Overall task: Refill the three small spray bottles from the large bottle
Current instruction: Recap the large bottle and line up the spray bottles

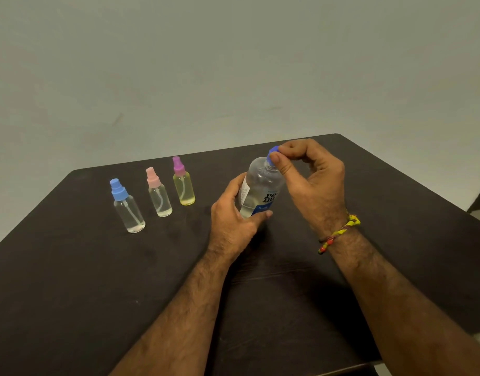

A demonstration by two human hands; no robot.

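Here, a dark table (70, 280) fills the lower part of the view, with a plain pale wall (233, 63) behind its far edge.

The large bottle (261, 185) stands right of the table's centre, clear plastic with a white and blue label, tilted slightly with its top leaning away to the right. A little clear liquid sits low in it. The left hand (233, 215) wraps round its lower half, the thumb lying across the near side of the label and the fingers hidden behind the bottle. The right hand (312, 180) comes in from the right above it, thumb and forefinger pinching the blue cap (272, 153), which is on the neck; the other fingers curl loosely into the palm. A yellow and red braided band (339, 234) circles the right wrist.

To the left, well apart from the hands, three small spray bottles stand upright in a slanting row with their spray tops on. The blue-topped bottle (127, 207) is nearest and farthest left, clear, with a little liquid at the bottom. The pink-topped bottle (159, 194) stands in the middle, also nearly empty. The purple-topped bottle (183, 183) is farthest back and closest to the large bottle, its body tinted yellow.
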